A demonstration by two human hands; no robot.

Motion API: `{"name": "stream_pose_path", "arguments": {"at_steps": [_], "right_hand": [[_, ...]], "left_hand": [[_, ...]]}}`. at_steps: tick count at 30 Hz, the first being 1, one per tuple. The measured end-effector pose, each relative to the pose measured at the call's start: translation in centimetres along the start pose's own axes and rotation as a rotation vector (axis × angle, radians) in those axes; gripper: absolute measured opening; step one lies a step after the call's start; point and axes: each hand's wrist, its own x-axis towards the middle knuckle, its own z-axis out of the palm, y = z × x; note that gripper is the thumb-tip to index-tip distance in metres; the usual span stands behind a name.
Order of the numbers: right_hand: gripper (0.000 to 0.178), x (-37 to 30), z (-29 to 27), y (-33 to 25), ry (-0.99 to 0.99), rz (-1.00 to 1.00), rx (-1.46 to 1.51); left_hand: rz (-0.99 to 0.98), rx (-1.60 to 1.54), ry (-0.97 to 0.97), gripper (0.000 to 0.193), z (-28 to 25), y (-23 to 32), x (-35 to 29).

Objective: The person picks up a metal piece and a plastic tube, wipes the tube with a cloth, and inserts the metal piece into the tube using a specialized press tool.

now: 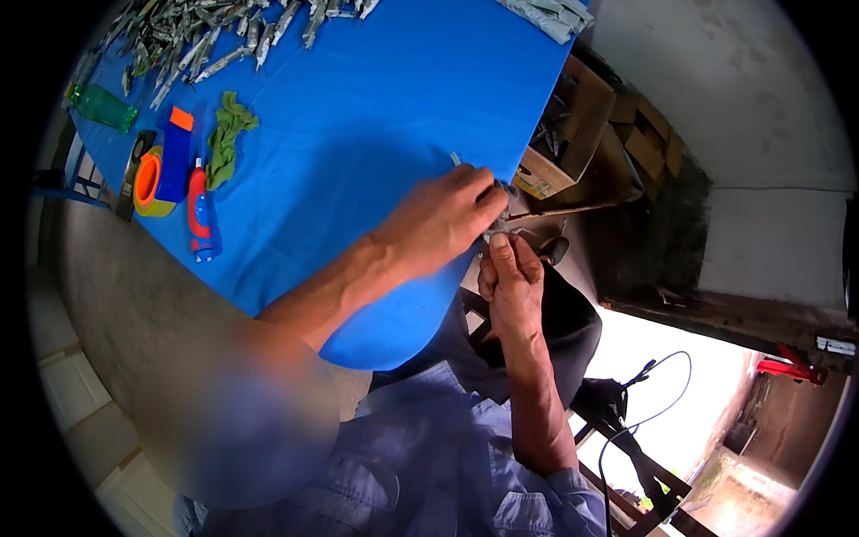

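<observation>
At the right edge of the blue-covered table [313, 206], my left hand [438, 219] reaches across with its fingers closed around a small, crumpled grey piece [503, 224]. My right hand [514, 277] pinches the near end of that piece between thumb and fingers. Most of the piece is hidden by my fingers, so its kind is unclear. A thin brown stick-like strip [564, 212] runs rightward from beside my hands; whether it joins the piece I cannot tell. A small pale tip [455, 158] shows just beyond my left knuckles.
Many slim grey-wrapped pieces [215, 40] lie heaped at the far left. Nearer are a green bottle [103, 107], tape roll [148, 179], blue holder [174, 161], red-blue tool [199, 215] and green cloth [228, 139]. An open cardboard box [573, 134] stands right of the table.
</observation>
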Motion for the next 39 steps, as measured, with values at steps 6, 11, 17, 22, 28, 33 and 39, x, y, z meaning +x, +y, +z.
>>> {"name": "stream_pose_path", "arguments": {"at_steps": [6, 11, 17, 22, 28, 33, 39], "right_hand": [[0.017, -0.1, 0.2, -0.6, 0.001, 0.015, 0.003], [0.02, 0.2, 0.2, -0.2, -0.018, -0.003, -0.007], [0.019, 0.1, 0.5, -0.3, 0.017, -0.02, -0.025], [0.019, 0.0, 0.4, -0.5, 0.001, -0.005, -0.016], [0.019, 0.2, 0.4, -0.7, -0.002, 0.016, -0.015], [0.019, 0.3, 0.3, -0.2, -0.005, -0.018, -0.02], [0.019, 0.1, 0.3, -0.4, -0.009, 0.001, -0.018]], "left_hand": [[-0.085, 0.117, 0.112, 0.017, -0.7, -1.6, 0.6], [0.024, 0.029, 0.013, 0.016, 0.6, -0.6, -0.2], [0.002, -0.028, -0.002, 0.013, 0.0, 0.4, 0.0], [-0.111, 0.075, 0.079, 0.018, -0.6, -1.6, 0.5], [-0.049, 0.009, 0.069, 0.012, -0.5, -0.5, 0.3], [0.114, -0.009, -0.07, 0.013, 1.2, -0.2, -0.2], [-0.049, 0.065, 0.048, 0.019, -0.5, -0.8, 0.4]]}}
